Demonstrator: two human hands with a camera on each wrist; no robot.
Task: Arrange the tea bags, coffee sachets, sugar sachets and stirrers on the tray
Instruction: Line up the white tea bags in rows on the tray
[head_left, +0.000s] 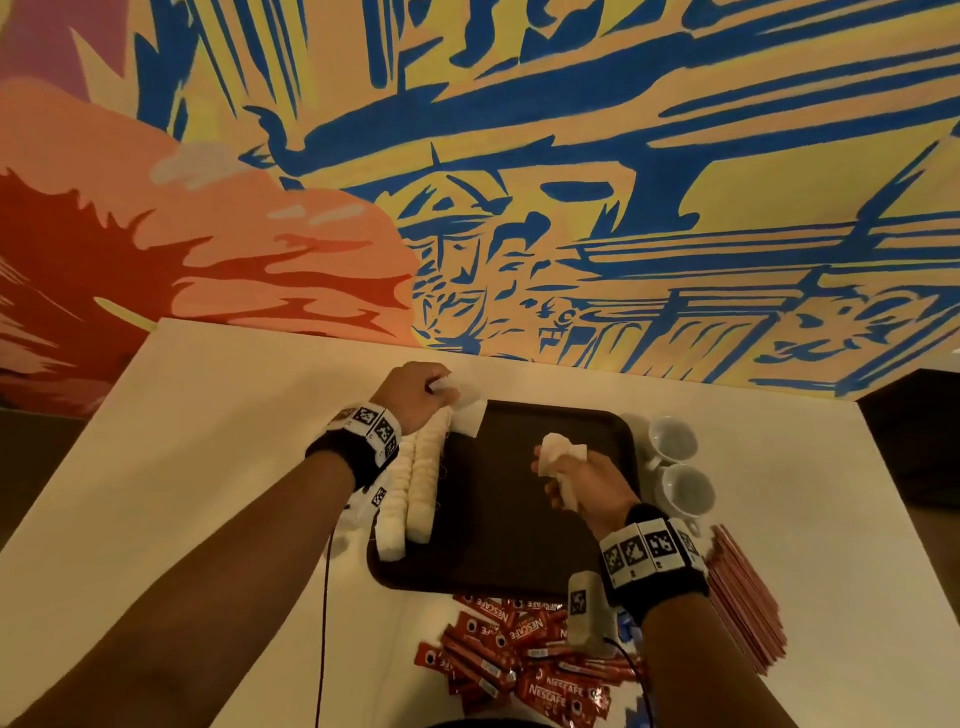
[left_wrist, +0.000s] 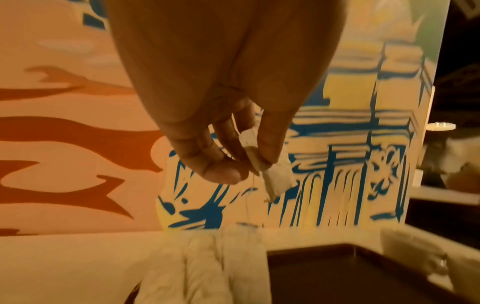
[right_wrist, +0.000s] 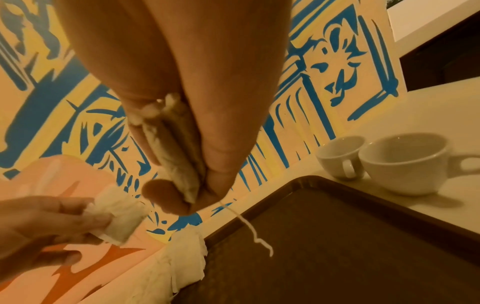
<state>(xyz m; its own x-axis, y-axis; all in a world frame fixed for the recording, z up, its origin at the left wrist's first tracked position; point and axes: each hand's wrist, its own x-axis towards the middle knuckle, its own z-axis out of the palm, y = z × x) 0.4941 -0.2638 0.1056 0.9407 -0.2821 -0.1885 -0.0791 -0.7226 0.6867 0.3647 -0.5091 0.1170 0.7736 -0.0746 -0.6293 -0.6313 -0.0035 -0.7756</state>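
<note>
My left hand (head_left: 415, 392) hangs over the far left corner of the brown tray (head_left: 514, 525), thumb and fingers pinching 1 white tea bag (left_wrist: 276, 179) whose thread dangles below it. My right hand (head_left: 582, 480) sits above the middle of the tray, fingers closed round a small bunch of tea bags (right_wrist: 179, 162), with 1 loose string (right_wrist: 255, 234) trailing down toward the tray floor. Along the tray's left edge lie 2 long rows of tea bags (head_left: 415, 493), overlapping like shingles and running from its far corner to near its front corner. Just in front of the tray, on the bench (head_left: 208, 441), is a loose heap of red Nescafe coffee sachets (head_left: 524, 654). Just right of the tray stand 2 white cups (head_left: 678, 467), touching each other, and nearer me on that same side lies a stack of pink sachets (head_left: 743, 597).
</note>
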